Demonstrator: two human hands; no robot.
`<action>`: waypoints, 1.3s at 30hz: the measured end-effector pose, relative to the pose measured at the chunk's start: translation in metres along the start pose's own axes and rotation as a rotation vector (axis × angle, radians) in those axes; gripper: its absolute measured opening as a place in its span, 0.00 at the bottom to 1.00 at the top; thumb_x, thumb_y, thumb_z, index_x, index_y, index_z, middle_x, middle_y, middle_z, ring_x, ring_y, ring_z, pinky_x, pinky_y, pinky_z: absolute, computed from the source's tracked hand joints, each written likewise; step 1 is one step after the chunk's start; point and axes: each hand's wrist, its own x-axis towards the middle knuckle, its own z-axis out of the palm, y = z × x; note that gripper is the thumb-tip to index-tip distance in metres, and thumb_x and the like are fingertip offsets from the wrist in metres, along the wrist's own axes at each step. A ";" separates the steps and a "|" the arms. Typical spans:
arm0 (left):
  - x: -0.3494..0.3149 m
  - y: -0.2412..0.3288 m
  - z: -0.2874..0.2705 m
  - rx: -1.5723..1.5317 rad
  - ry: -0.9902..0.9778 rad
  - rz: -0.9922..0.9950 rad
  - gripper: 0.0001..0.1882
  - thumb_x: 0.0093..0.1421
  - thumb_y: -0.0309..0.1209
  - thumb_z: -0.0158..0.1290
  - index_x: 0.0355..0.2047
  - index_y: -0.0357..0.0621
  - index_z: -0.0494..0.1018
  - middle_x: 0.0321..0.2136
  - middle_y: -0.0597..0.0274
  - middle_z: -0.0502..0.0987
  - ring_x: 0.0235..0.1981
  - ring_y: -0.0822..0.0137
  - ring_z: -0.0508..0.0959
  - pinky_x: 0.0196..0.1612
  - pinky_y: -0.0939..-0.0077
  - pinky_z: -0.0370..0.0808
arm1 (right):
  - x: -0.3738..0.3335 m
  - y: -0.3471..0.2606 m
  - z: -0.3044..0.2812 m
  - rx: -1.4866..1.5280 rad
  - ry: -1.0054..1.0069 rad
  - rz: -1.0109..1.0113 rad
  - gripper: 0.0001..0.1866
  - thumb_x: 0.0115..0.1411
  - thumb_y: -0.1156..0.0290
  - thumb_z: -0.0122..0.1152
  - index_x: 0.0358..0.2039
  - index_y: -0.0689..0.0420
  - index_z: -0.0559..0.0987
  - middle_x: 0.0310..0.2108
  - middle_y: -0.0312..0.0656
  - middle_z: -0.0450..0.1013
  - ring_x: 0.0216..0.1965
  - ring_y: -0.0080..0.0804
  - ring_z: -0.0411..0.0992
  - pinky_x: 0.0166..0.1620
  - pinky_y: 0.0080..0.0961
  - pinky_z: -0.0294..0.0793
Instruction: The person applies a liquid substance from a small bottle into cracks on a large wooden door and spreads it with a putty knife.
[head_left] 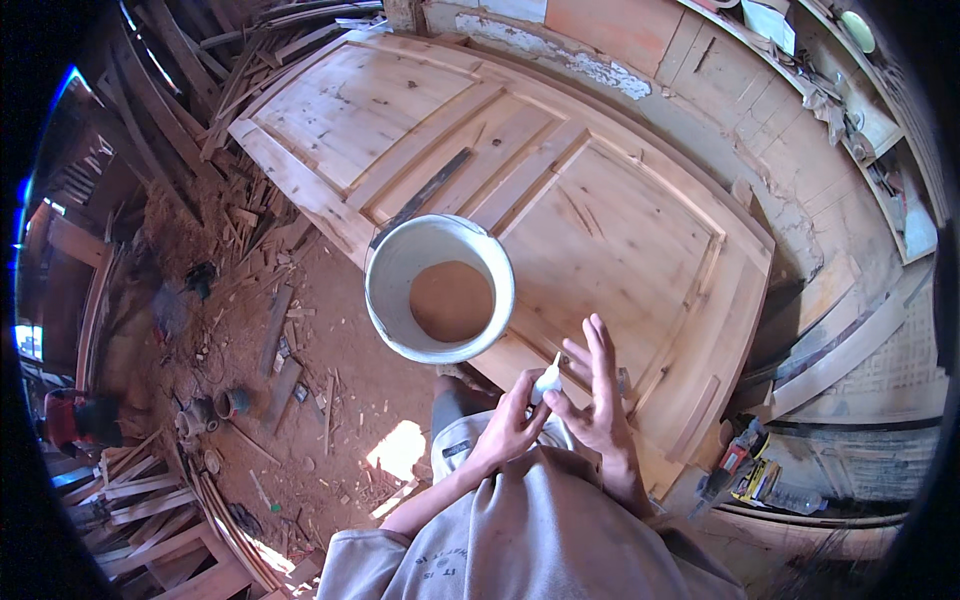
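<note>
A small white squeeze bottle [547,381] with a thin pointed nozzle is pinched in my left hand [512,425], its tip pointing up. Close on its right, my right hand [603,405] has its fingers stretched and spread. The right thumb is at the bottle's side; whether it touches cannot be made out. Just beyond my hands, a whitish bucket [383,318] stands at the near edge of a wooden panel door [640,240]. Fine brown powder [452,300] like sawdust covers the bucket's bottom. A dark narrow strip [430,190] lies on the door behind the bucket.
A red and grey power tool [738,455], a yellow item [757,482] and a clear plastic bottle [797,498] lie at the right. Wood offcuts [275,330] and shavings litter the dirt floor at left. Shelves [870,130] line the wall at far right.
</note>
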 end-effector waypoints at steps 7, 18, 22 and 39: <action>-0.004 -0.019 0.001 -0.056 0.066 0.174 0.18 0.64 0.32 0.50 0.51 0.36 0.63 0.35 0.47 0.77 0.34 0.58 0.80 0.36 0.66 0.74 | -0.001 0.001 0.003 -0.284 -0.041 -0.172 0.25 0.57 0.70 0.61 0.54 0.62 0.68 0.61 0.52 0.55 0.59 0.41 0.62 0.59 0.38 0.65; 0.000 0.002 0.001 -0.070 0.050 0.039 0.18 0.64 0.32 0.50 0.51 0.36 0.63 0.30 0.49 0.76 0.26 0.63 0.78 0.32 0.68 0.74 | -0.006 0.025 -0.002 -0.037 0.094 -0.010 0.31 0.57 0.71 0.59 0.60 0.61 0.62 0.63 0.55 0.52 0.59 0.49 0.62 0.56 0.40 0.69; -0.001 0.003 -0.001 -0.034 0.043 0.010 0.17 0.64 0.32 0.50 0.50 0.35 0.63 0.29 0.50 0.76 0.25 0.64 0.77 0.31 0.68 0.74 | 0.003 0.037 -0.003 -0.305 -0.010 -0.211 0.30 0.55 0.72 0.63 0.57 0.60 0.63 0.59 0.52 0.57 0.58 0.46 0.63 0.55 0.41 0.69; 0.005 -0.013 0.006 -0.013 0.032 0.071 0.18 0.65 0.32 0.49 0.51 0.35 0.62 0.27 0.56 0.75 0.27 0.70 0.77 0.31 0.74 0.73 | 0.005 0.034 -0.001 -0.192 -0.018 -0.033 0.39 0.60 0.66 0.59 0.67 0.57 0.51 0.64 0.56 0.51 0.61 0.48 0.61 0.52 0.42 0.72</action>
